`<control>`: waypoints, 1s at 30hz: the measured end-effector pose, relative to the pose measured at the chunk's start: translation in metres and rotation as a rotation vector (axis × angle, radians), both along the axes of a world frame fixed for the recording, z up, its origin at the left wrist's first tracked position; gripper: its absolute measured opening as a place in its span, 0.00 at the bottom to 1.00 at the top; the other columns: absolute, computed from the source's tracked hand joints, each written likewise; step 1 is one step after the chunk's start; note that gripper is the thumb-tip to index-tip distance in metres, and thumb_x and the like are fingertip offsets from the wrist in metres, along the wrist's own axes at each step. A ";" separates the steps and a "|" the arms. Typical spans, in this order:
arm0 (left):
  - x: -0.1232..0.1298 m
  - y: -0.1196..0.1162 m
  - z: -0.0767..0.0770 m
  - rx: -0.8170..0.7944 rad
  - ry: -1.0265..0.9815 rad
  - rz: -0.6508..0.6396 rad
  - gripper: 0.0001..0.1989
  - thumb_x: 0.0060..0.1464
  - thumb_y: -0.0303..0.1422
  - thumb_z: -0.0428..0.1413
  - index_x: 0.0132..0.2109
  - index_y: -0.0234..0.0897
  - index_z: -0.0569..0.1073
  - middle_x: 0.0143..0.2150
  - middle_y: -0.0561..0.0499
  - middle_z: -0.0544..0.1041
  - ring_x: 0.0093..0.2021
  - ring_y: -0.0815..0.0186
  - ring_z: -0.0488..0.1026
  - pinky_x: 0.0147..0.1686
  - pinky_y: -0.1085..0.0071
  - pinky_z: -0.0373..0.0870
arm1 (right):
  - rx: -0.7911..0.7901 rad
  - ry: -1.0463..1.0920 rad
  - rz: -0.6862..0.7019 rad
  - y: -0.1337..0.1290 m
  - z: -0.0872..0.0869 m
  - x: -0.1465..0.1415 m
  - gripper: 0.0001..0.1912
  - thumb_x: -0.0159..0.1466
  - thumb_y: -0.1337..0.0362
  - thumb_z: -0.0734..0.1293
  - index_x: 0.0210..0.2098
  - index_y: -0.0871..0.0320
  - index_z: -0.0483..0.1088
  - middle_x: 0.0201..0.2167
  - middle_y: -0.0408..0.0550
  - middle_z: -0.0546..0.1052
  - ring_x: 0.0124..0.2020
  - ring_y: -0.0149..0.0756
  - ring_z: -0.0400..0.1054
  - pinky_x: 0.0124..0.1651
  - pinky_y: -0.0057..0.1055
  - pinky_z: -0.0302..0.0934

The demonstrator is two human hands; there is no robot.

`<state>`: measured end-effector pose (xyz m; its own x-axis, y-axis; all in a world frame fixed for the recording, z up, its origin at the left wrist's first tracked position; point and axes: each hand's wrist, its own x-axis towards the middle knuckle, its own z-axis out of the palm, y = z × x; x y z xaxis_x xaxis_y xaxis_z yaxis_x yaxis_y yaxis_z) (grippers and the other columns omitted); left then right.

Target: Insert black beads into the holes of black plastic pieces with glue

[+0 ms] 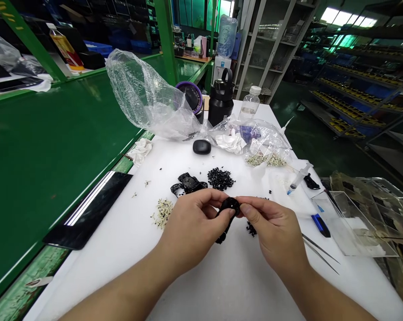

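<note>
My left hand [196, 225] is closed around a small glossy black plastic part [230, 204], holding it tilted between thumb and fingers. At the part's upper right edge, the thumb and forefinger of my right hand [276, 227] are pinched together. Whatever lies between those fingertips is too small or hidden to make out. Just beyond my hands are similar black moulded parts [188, 182] and a heap of tiny black pieces [220, 178]. More small black pieces [251, 228] lie partly hidden by my right hand. Left of my left hand is a pile of small cream-coloured pieces [163, 213].
Tweezers [321, 254], a blue-capped item [321, 225], a syringe [298, 179] and a clear plastic box [362, 223] lie to the right. A dark glossy panel [87, 211] rests at left. Plastic bags [154, 98], a black case [201, 147] and a black flask [220, 100] stand farther back.
</note>
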<state>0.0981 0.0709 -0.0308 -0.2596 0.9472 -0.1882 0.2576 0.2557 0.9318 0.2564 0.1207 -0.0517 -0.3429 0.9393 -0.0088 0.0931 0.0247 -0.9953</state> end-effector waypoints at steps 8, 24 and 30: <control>-0.004 0.000 0.001 0.005 -0.118 -0.056 0.05 0.51 0.38 0.60 0.37 0.45 0.78 0.33 0.57 0.79 0.32 0.67 0.74 0.28 0.75 0.69 | -0.064 0.041 0.010 0.003 -0.002 0.002 0.08 0.62 0.56 0.70 0.39 0.47 0.79 0.30 0.41 0.78 0.35 0.27 0.70 0.41 0.23 0.66; -0.003 0.000 0.000 0.000 -0.126 -0.117 0.06 0.53 0.35 0.59 0.39 0.43 0.76 0.36 0.54 0.80 0.38 0.64 0.77 0.38 0.69 0.71 | -0.280 0.169 0.103 0.011 -0.008 0.006 0.12 0.61 0.55 0.70 0.39 0.55 0.78 0.28 0.45 0.73 0.37 0.35 0.66 0.45 0.35 0.59; -0.006 0.001 0.000 -0.012 -0.123 -0.016 0.10 0.51 0.39 0.61 0.39 0.41 0.74 0.34 0.53 0.78 0.31 0.67 0.74 0.28 0.73 0.68 | -0.227 0.101 0.055 0.006 -0.004 0.008 0.11 0.61 0.54 0.70 0.40 0.51 0.78 0.34 0.44 0.77 0.37 0.32 0.68 0.45 0.31 0.62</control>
<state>0.0918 0.0720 -0.0305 -0.2188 0.9485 -0.2291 0.1456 0.2639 0.9535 0.2639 0.1265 -0.0556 -0.4031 0.8972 -0.1805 -0.0028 -0.1985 -0.9801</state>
